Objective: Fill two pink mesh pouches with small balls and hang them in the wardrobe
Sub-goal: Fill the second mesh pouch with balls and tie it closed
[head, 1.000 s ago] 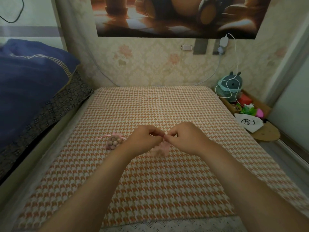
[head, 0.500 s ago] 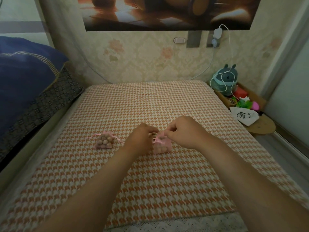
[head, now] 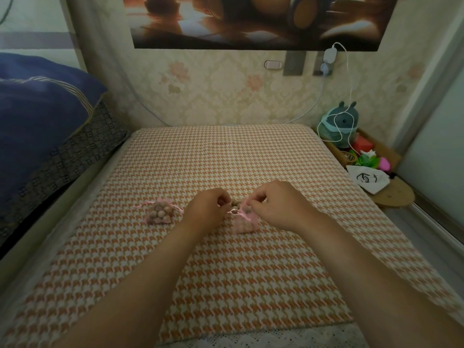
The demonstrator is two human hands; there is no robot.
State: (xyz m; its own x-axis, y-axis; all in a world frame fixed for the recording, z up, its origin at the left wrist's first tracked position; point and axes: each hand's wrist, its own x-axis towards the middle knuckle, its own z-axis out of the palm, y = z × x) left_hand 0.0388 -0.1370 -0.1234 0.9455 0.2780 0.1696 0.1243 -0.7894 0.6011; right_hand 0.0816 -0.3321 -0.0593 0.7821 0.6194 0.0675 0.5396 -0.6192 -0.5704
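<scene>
Second pink mesh pouch (head: pixel 244 222) is seen on the houndstooth bed cover (head: pixel 226 159), directly between the two hands. Left hand (head: pixel 207 209) is curled, fingers (head: pixel 222 200) pinched on the pink drawstring (head: pixel 232 211) at the pouch's left side. Right hand (head: pixel 278 204) is curled too, its fingers pinched on the gathered pouch mouth at the right side. Mouth is only partly drawn in; a few small balls (head: pixel 236 203) are visible at the top, more showing through the mesh below. First pouch (head: pixel 160 214) is lying just left of the left hand, apart from it, packed with balls, mouth cinched, ribbon ends splayed to both sides. Bare cover is left all round both pouches, most of it toward the wall and toward the near lace edge. Left side is bounded by a blue quilt (head: pixel 37 109) on a dark patterned pillow (head: pixel 75 151). Right edge is flanked by a low tray (head: pixel 376 151) holding a plush toy (head: pixel 341 121) wrapped in white cable, and a white drawstring bag (head: pixel 366 180).
</scene>
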